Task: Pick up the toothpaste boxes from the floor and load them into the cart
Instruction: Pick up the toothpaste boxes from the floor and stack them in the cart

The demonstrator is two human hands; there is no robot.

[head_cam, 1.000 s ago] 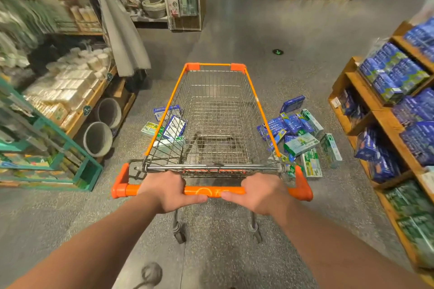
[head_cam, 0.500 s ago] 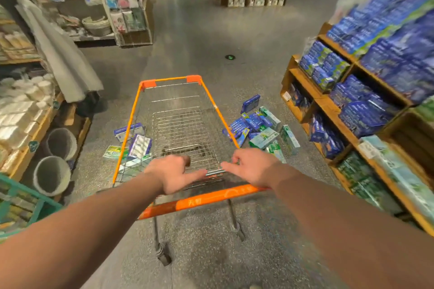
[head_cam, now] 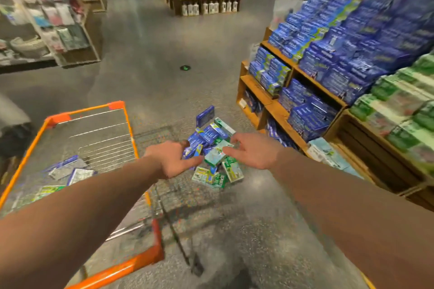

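A heap of blue and green toothpaste boxes (head_cam: pixel 212 138) lies on the grey floor to the right of the cart. The wire cart (head_cam: pixel 128 119) with orange rim stands at the left, and its basket looks empty. More boxes (head_cam: pixel 70 171) show through its mesh on the floor at the far side. My left hand (head_cam: pixel 172 157) and my right hand (head_cam: pixel 253 151) are stretched out above the heap, fingers loose, holding nothing. Whether the fingertips touch any box is unclear in the blur.
A wooden shelf unit (head_cam: pixel 270 103) full of blue and green boxes runs along the right, close to the heap. The cart's orange handle (head_cam: pixel 131 267) is near my left arm. Shelving with household goods (head_cam: pixel 58 37) stands at the back left, bottles (head_cam: pixel 206 4) further back.
Both hands have let go of the cart handle and moved right and forward over the heap of boxes. The view has swung right, leaving the cart at the left.
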